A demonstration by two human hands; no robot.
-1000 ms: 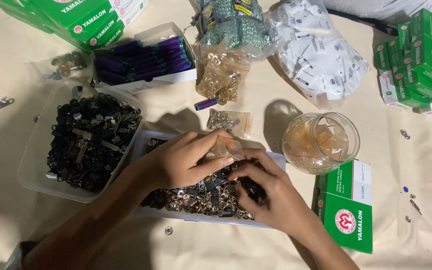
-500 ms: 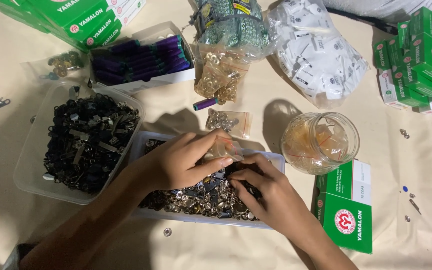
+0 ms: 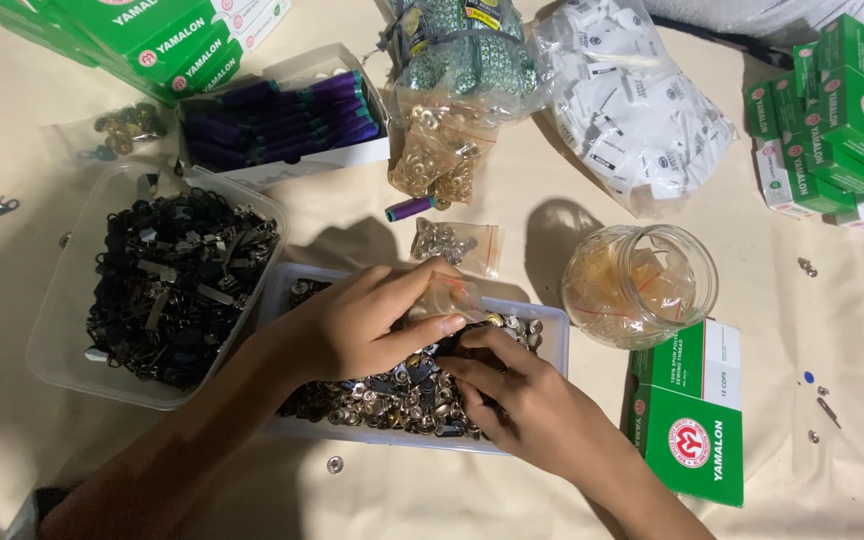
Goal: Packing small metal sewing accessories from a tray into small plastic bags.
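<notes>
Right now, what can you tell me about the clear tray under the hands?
The tray is a shallow, clear plastic rectangle lying flat on the cream cloth, right of a larger tub of black parts. It holds a heap of silvery snaps mixed with dark pieces. The left hand and right hand rest in it, fingertips meeting over the heap.

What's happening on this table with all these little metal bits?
A person is working over a clear tray full of small silver and dark metal fasteners. The left hand pinches a small clear plastic bag above the tray, while the right hand picks among the pieces beside it. To the left sits another tub of black metal parts; a glass jar and a green box stand to the right.
</notes>
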